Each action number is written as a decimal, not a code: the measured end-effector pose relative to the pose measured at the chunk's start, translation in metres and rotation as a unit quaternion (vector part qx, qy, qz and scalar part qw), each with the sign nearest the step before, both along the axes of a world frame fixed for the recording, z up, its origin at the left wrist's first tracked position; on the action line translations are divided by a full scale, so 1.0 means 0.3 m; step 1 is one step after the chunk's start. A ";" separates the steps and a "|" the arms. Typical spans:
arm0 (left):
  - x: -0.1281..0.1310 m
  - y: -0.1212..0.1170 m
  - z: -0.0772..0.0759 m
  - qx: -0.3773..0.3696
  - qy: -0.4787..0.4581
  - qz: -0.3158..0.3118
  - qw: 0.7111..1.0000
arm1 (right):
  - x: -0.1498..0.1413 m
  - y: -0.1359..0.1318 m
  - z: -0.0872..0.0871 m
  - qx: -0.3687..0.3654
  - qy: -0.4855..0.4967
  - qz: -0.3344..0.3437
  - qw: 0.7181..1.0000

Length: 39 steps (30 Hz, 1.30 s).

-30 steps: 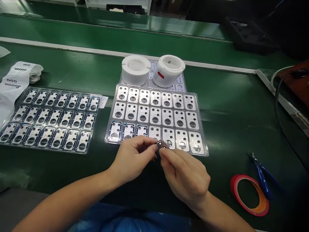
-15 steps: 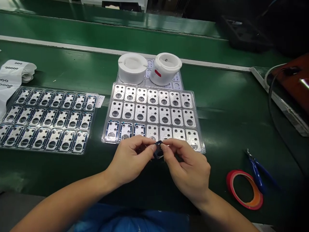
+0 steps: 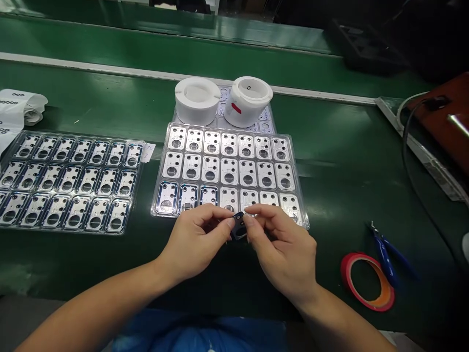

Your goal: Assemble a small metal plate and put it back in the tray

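Between my two hands is a small dark flat plate (image 3: pixel 239 227) with round holes, held just in front of the near edge of the middle tray (image 3: pixel 235 178). My left hand (image 3: pixel 200 242) pinches its left side between thumb and finger. At its upper right edge, my right hand (image 3: pixel 284 249) has thumb and index finger closed; whether a small piece is between them I cannot make out. The tray is clear plastic with rows of silvery plates in pockets. Three plates at its front left show dark blue edges. My fingers hide part of the front row.
Two white label rolls (image 3: pixel 198 102) stand on another tray behind. To the left lies a second tray (image 3: pixel 69 183) of blue-edged plates, beside a curled label strip (image 3: pixel 12 112). Red tape (image 3: pixel 348 276) and blue-handled nippers (image 3: pixel 383 254) lie at right, near a cable (image 3: pixel 414 181).
The plate has tilted a little in my fingers, and its dark face shows more. My right index finger has lifted slightly. The whole view has shifted a little.
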State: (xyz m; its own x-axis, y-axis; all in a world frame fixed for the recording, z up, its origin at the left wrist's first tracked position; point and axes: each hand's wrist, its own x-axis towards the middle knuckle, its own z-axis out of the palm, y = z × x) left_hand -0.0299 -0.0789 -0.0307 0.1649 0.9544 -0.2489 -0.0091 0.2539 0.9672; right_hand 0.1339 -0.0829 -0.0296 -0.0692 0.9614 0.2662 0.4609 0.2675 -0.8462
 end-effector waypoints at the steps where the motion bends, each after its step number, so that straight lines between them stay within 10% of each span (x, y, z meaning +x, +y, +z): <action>1: 0.000 -0.001 -0.001 0.000 0.001 0.000 1.000 | 0.000 -0.001 0.001 0.001 0.000 -0.001 1.000; 39: -0.004 -0.004 0.003 0.025 0.026 -0.004 0.999 | -0.003 -0.004 -0.013 0.110 -0.049 0.013 0.993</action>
State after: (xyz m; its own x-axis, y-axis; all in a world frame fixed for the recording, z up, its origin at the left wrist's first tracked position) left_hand -0.0310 -0.0800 -0.0300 0.1605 0.9645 -0.2096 0.0423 0.2054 0.9778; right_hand 0.1331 -0.0840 -0.0335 -0.1301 0.8785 0.4598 0.5287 0.4538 -0.7173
